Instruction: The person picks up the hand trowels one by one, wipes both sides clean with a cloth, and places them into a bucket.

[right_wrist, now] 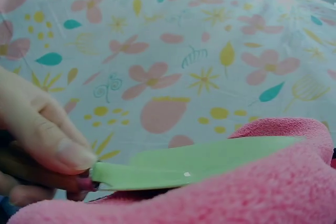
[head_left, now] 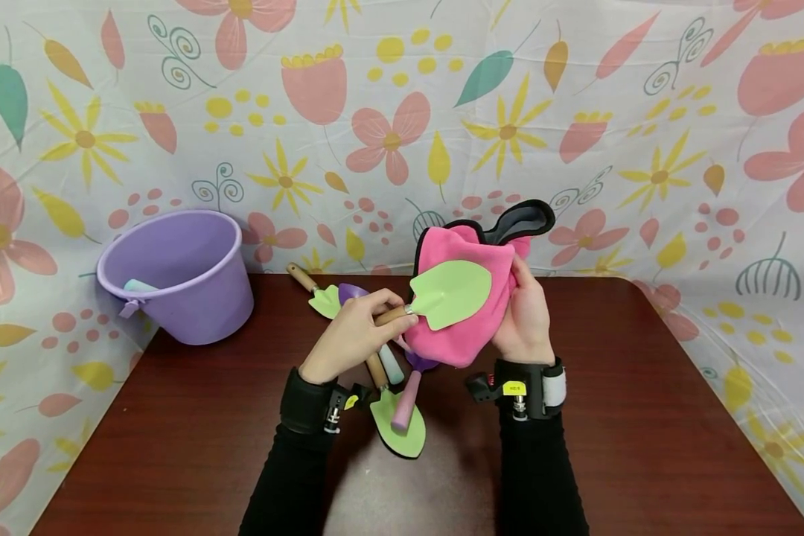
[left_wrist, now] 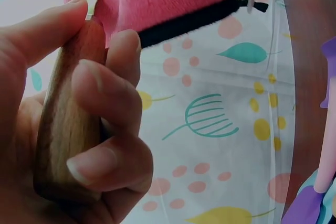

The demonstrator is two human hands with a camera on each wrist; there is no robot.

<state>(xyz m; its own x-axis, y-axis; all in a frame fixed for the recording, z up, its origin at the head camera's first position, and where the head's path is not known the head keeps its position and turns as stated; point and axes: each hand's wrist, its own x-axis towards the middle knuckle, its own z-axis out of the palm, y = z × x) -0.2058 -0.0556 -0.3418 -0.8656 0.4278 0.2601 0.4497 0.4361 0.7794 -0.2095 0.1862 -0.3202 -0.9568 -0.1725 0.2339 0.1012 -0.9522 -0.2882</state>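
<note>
A light green metal trowel with a wooden handle (head_left: 442,298) lies almost level above the dark wooden table (head_left: 643,417), blade pointing right, resting on a pink fleece cloth (head_left: 465,327). The left hand (head_left: 355,335) curls tightly round its handle. The right hand (head_left: 525,316) cups the cloth, fingers bent around it.

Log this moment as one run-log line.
left hand: grips green trowel handle | right hand: holds pink cloth under blade

Trowel (head_left: 450,295): smooth matt blade, wooden handle; cloth (head_left: 465,327) fuzzy fleece.
</note>
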